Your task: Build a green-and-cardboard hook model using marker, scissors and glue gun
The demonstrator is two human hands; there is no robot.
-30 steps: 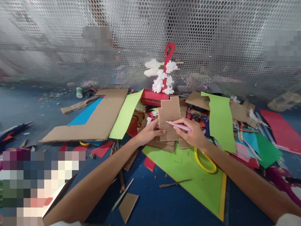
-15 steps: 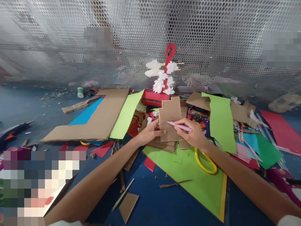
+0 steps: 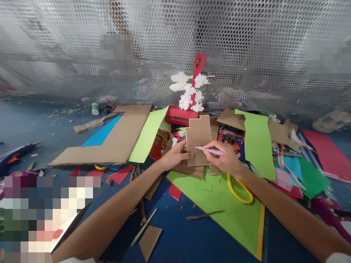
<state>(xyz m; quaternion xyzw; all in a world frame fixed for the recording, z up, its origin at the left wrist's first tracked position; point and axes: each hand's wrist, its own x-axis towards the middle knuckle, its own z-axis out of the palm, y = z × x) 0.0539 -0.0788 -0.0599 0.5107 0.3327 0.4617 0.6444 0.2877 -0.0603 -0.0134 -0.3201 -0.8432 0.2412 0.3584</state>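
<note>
A small brown cardboard piece with a stepped top edge is held up in front of me. My left hand grips its lower left side, thumb across the front and the other fingers partly hidden behind. In my right hand is a pink pen, pinched between thumb and fingers, its tip at the cardboard's face. Beneath lie more cardboard scraps and a lime green sheet. A yellow scissors-like handle loop shows under my right forearm.
Behind stands a red hook-shaped piece with white paper tufts, before a perforated metal screen. A large L-shaped cardboard lies left. A torn green sheet and coloured paper lie right. Twigs and scraps are scattered nearer.
My right hand has shifted the pen tip slightly down the cardboard's face. My left hand keeps its hold on the cardboard. The whole view has tilted a little.
</note>
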